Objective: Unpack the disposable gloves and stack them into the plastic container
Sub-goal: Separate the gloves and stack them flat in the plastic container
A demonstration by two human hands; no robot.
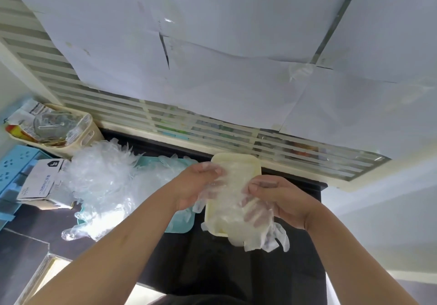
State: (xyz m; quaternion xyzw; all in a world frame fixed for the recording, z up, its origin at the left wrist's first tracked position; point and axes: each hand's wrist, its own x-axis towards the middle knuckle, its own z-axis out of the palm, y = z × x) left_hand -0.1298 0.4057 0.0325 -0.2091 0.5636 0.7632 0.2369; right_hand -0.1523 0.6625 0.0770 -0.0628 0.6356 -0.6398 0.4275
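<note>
A cream plastic container point(246, 162) stands on the dark table, with clear disposable gloves point(227, 210) draped over and into it. Some glove fingers point(269, 238) hang over its near right corner. My left hand point(196, 186) pinches the gloves at the container's left side. My right hand point(281, 198) grips the same bunch at the right, fingers showing through the plastic. A loose heap of clear gloves point(104, 177) lies to the left on a teal tray point(179, 222). The opened white glove box point(42, 181) sits further left.
A cream basket point(80, 124) holding a glass bowl and packets stands at the back left. A blue plastic crate point(14, 162) is at the far left edge. A slatted partition covered with white paper sheets point(212, 56) runs behind the table.
</note>
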